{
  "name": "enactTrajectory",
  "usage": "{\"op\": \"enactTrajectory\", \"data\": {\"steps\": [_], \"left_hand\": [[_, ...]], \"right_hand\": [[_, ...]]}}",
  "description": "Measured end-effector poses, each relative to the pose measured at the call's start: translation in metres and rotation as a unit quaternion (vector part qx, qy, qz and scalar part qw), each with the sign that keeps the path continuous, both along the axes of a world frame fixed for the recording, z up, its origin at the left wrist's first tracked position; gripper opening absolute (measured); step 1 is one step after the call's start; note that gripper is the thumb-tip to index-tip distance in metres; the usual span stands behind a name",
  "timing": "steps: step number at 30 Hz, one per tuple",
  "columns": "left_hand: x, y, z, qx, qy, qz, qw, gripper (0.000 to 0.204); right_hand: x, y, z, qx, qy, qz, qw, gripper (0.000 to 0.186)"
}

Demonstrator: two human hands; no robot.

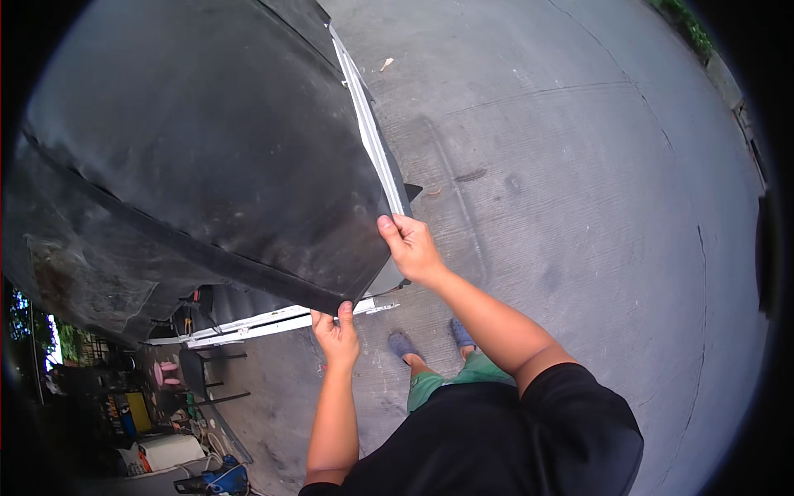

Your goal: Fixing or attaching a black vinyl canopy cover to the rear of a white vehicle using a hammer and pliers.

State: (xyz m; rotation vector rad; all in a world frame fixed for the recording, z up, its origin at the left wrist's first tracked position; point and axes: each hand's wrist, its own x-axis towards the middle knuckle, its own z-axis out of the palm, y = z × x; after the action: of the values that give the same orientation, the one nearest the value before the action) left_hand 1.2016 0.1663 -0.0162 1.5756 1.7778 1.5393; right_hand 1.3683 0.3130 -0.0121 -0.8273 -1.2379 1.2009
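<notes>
A large black sheet (pixel 223 140), dusty and creased, spreads over a white metal frame (pixel 368 124) and fills the upper left. My left hand (pixel 337 335) pinches the sheet's near edge close to its corner, thumb on top and fingers tucked below. Farther along, on the right side of that corner, my right hand (pixel 409 248) grips the edge with its thumb on the upper face and its fingers hidden underneath. Below the sheet, white rails (pixel 248 324) of the frame run off to the left.
Grey concrete ground (pixel 571 207) stretches to the right, with cracks and stains. At the lower left are a pink stool (pixel 167 373), a dark chair (pixel 194 376), a white box (pixel 174 452) and a blue tool (pixel 227 477) among cables. My feet in clogs (pixel 403 344) stand just beyond my hands.
</notes>
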Motion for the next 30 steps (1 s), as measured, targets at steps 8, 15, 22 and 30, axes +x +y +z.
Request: {"op": "enactTrajectory", "data": {"steps": [8, 15, 22, 30], "left_hand": [[-0.028, 0.010, 0.006, 0.009, 0.106, 0.008, 0.994, 0.019], [-0.032, 0.007, 0.000, 0.024, 0.065, 0.010, 0.998, 0.033], [-0.044, 0.014, -0.007, 0.014, -0.226, -0.018, 0.974, 0.048], [-0.047, 0.014, -0.013, -0.002, -0.226, -0.029, 0.974, 0.066]], "right_hand": [[-0.010, -0.005, -0.011, 0.046, 0.009, -0.035, 0.998, 0.048], [-0.005, -0.004, -0.022, 0.114, 0.013, -0.070, 0.991, 0.050], [-0.010, -0.008, -0.021, 0.095, 0.020, -0.053, 0.994, 0.050], [-0.007, -0.011, -0.024, 0.078, 0.017, -0.027, 0.996, 0.051]]}}
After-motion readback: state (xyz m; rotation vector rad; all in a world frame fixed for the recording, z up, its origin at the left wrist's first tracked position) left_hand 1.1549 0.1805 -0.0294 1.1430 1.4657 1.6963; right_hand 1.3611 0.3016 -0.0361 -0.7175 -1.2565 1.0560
